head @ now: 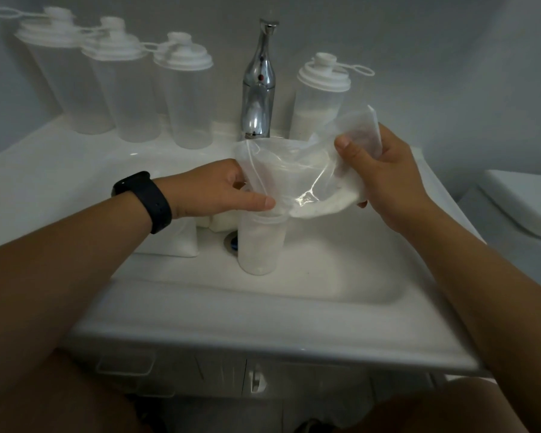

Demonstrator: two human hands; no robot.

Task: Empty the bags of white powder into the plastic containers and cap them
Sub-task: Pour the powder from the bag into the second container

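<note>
An uncapped plastic container stands upright in the sink basin, holding white powder. Above it a clear plastic bag is tilted with its mouth over the container's rim; white powder lies in the bag's lower fold. My left hand pinches the bag's mouth edge just above the rim. My right hand grips the bag's raised far end. A capped container with powder stands behind, right of the tap. Another bag of white powder lies in the basin under my left wrist.
Three capped, see-through containers line the sink ledge at the back left. A chrome tap rises behind the bag. The white sink has a wide front rim. A toilet is at the right.
</note>
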